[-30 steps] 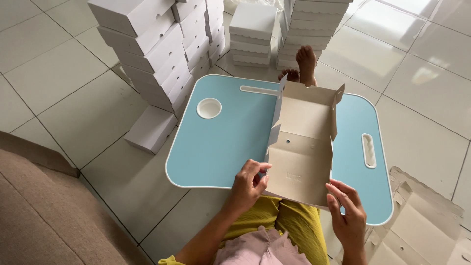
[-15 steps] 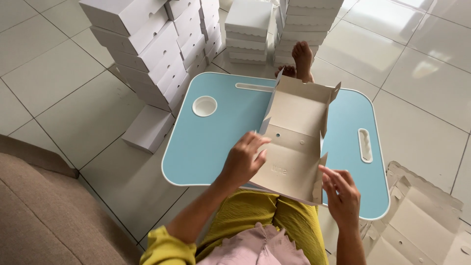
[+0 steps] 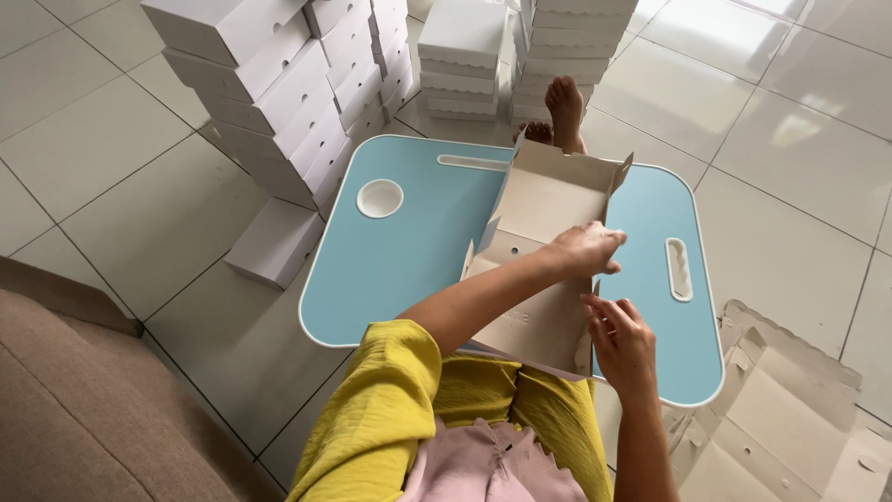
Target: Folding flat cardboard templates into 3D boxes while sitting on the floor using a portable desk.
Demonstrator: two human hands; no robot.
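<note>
A half-folded beige cardboard box (image 3: 544, 214) lies open on a light blue lap table (image 3: 409, 260). My left hand (image 3: 587, 249) reaches across the box and grips its right side flap near the middle. My right hand (image 3: 621, 335) holds the box's near right edge, fingers curled on the cardboard. The far flaps of the box stand upright.
Tall stacks of finished white boxes (image 3: 279, 84) stand at the back left and more stacks (image 3: 502, 46) at the back centre. One white box (image 3: 276, 242) lies on the tiled floor left of the table. Flat unfolded cardboard (image 3: 790, 418) lies at right. My foot (image 3: 564, 112) rests beyond the table. A brown cushion (image 3: 84, 409) sits at left.
My left hand moved from the box's near left edge across to its right side flap. My right hand rose to the box's right edge.
</note>
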